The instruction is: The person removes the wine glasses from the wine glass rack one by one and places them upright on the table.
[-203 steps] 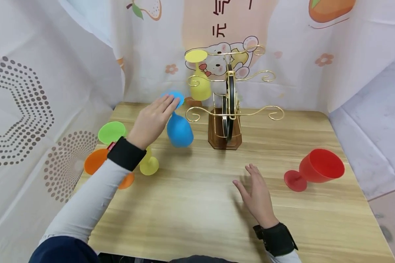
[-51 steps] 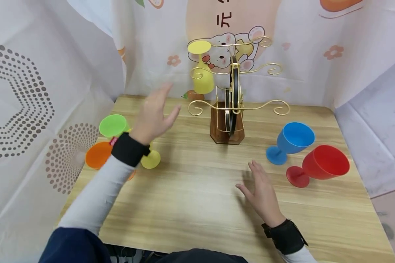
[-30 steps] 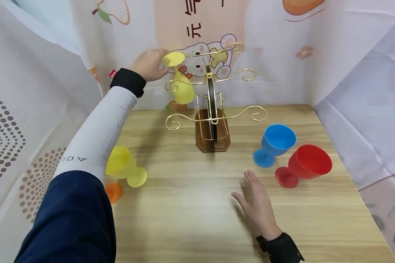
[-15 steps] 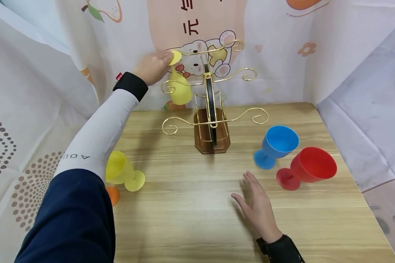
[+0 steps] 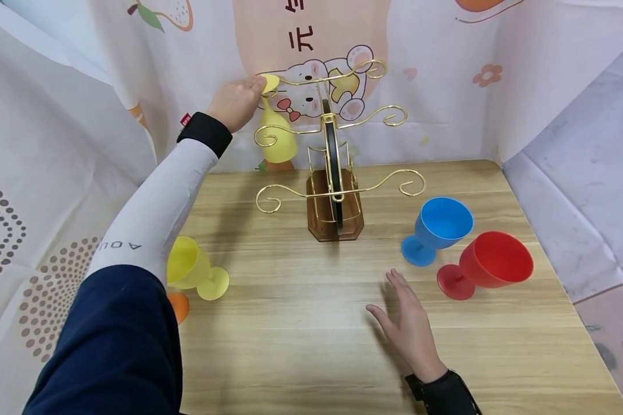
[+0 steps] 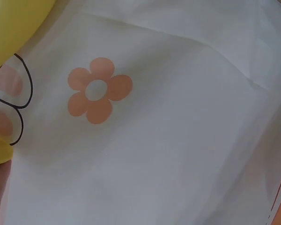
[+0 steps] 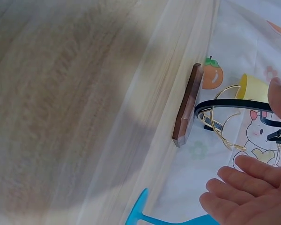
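My left hand [image 5: 237, 104] pinches the foot of a yellow goblet [image 5: 279, 138], which hangs upside down at the upper left arm of a gold wire rack [image 5: 328, 129]. In the left wrist view its bowl [image 6: 14, 26] fills the upper left corner, and only a bit of finger shows below its foot. My right hand [image 5: 409, 334] is held low on the right with fingers extended, touching nothing. Near it are a blue goblet [image 5: 445, 222] and a red goblet [image 5: 495, 260]. The right wrist view shows the same palm [image 7: 253, 192] with no object in it.
Another yellow goblet [image 5: 189, 264] lies tilted at the left of the wooden table [image 5: 301, 346]. An orange foot [image 5: 179, 307] peeks out beside my left sleeve, which hides what is behind it. Rack arms curl outward on both sides above a brown base [image 5: 335, 225]. A printed curtain hangs behind.
The blue goblet went from my left hand to beside the red one. My left hand then reached the hanging yellow goblet, took its foot and shifted it slightly left. My right hand barely moved.
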Demonstrator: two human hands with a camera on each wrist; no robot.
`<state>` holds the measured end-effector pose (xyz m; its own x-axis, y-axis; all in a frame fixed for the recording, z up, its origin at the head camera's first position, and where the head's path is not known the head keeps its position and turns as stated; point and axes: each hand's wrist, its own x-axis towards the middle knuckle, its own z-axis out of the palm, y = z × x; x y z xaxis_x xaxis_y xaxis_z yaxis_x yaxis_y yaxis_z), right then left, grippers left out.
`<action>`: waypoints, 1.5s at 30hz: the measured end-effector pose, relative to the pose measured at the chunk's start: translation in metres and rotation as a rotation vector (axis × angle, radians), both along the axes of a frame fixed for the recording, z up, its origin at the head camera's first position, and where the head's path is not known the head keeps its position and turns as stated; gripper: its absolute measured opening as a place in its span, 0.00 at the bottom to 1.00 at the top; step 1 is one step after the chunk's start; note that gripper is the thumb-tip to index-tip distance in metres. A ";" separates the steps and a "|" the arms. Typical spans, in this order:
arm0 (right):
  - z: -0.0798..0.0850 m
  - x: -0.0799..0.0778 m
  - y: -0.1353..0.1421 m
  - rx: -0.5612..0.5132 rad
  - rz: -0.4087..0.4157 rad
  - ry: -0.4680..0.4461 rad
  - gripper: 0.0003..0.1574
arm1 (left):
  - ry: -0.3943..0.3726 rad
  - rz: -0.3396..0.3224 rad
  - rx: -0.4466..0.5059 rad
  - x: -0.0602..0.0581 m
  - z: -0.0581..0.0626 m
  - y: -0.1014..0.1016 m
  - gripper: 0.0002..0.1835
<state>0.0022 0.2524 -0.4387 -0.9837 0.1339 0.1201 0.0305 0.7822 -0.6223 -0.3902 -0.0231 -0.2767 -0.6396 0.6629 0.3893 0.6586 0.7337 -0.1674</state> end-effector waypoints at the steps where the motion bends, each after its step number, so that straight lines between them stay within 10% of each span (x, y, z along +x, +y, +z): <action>1: 0.000 0.001 0.001 0.000 0.000 0.001 0.49 | 0.002 0.012 0.004 0.000 0.000 0.001 0.15; 13: -0.009 0.010 0.013 -0.009 0.001 -0.010 0.49 | -0.059 0.182 -0.033 0.007 0.013 0.023 0.13; 29: -0.011 0.009 0.019 0.011 0.017 -0.011 0.49 | -0.032 0.074 -0.086 0.020 0.015 0.043 0.18; 45: -0.013 -0.008 0.022 0.010 0.110 0.068 0.47 | 0.083 0.002 0.110 0.054 -0.010 -0.020 0.13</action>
